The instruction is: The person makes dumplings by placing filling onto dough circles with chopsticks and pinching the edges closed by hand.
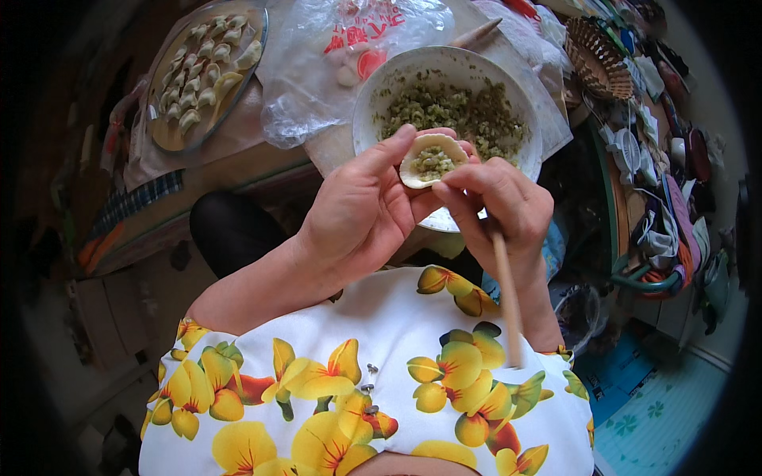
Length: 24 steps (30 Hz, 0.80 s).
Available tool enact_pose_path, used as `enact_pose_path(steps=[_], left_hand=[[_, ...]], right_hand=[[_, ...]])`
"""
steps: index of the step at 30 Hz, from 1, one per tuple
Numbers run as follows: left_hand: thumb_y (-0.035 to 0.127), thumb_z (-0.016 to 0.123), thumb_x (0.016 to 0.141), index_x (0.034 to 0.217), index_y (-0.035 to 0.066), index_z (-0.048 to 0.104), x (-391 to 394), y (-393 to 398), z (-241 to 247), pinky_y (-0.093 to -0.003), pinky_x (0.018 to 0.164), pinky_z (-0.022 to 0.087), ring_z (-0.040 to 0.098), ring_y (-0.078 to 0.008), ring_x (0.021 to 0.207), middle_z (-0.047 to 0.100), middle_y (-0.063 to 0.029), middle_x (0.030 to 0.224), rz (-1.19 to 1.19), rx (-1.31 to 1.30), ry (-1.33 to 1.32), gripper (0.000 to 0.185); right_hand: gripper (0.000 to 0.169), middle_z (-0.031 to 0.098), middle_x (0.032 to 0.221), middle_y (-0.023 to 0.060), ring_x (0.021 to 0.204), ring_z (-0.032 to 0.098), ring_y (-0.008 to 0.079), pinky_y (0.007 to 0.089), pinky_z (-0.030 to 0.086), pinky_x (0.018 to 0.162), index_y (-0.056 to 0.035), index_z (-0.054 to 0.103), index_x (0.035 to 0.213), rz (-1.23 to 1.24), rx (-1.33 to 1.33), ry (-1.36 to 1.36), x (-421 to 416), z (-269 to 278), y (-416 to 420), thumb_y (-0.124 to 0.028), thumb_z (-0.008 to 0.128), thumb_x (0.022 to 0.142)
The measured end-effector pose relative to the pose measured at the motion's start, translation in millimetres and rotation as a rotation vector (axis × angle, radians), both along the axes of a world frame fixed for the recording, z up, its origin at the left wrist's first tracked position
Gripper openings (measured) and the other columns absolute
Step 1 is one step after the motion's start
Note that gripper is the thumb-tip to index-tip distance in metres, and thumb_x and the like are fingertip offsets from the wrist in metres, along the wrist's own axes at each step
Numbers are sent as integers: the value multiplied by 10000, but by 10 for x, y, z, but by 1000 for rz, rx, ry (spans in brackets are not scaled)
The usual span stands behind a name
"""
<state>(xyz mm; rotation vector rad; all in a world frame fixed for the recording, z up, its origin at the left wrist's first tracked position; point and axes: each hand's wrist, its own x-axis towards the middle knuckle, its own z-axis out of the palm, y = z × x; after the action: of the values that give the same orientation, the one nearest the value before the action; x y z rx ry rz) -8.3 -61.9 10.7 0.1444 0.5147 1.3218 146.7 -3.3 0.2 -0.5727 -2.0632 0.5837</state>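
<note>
On the fingers of my left hand [369,202] lies a round dough wrapper [433,159] with chopped green filling at its middle. The thumb and forefinger of my right hand [506,202] pinch the wrapper's lower right edge. A thin wooden stick [509,303] is also held in my right hand and points down toward the floral shirt. Just beyond both hands is a large white bowl [366,113] of chopped green filling, partly hidden by them. Folded dumplings [205,49] sit in rows on a round tray [156,128] at the upper left.
A clear plastic bag [297,77] with red print lies left of the bowl. Behind the bowl is a tapered wooden rolling pin [479,33]. A woven basket [598,62] and a crowded shelf of small items stand at the right. A dark-clad knee [232,232] shows at the left.
</note>
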Motion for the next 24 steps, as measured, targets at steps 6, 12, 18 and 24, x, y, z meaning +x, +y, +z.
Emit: enact_pose_path(steps=[6, 12, 18, 24], left_hand=[[50, 612, 872, 1246, -2, 501, 62, -118, 74, -323, 991, 458, 571, -165, 1095, 577, -102, 1190, -12, 137, 356, 393], [74, 603, 895, 1191, -5, 550, 83, -129, 13, -329, 943, 496, 598, -158, 1048, 616, -92, 1124, 34, 210, 479, 311], [96, 566, 923, 1128, -14, 587, 118, -128, 28, -319, 924, 509, 621, -164, 998, 639, -110, 1079, 80, 187, 445, 234], [116, 579, 921, 1039, -10, 644, 106, -126, 15, -288, 881, 517, 625, -153, 969, 643, -126, 1098, 131, 182, 431, 184]], right_hand=[[141, 614, 711, 56, 557, 582, 102, 222, 452, 496, -22, 611, 862, -64, -265, 132, 17, 28, -76, -13, 720, 773], [112, 607, 706, 58, 563, 579, 105, 220, 452, 505, -22, 608, 840, -63, -280, 175, 30, 9, -65, -29, 708, 789], [119, 599, 691, 58, 551, 570, 107, 223, 450, 501, -25, 609, 836, -44, -270, 160, 25, 40, -60, -33, 715, 781], [124, 583, 732, 38, 600, 530, 74, 199, 420, 543, -7, 601, 866, 16, -329, 137, 80, 95, -63, -71, 697, 821]])
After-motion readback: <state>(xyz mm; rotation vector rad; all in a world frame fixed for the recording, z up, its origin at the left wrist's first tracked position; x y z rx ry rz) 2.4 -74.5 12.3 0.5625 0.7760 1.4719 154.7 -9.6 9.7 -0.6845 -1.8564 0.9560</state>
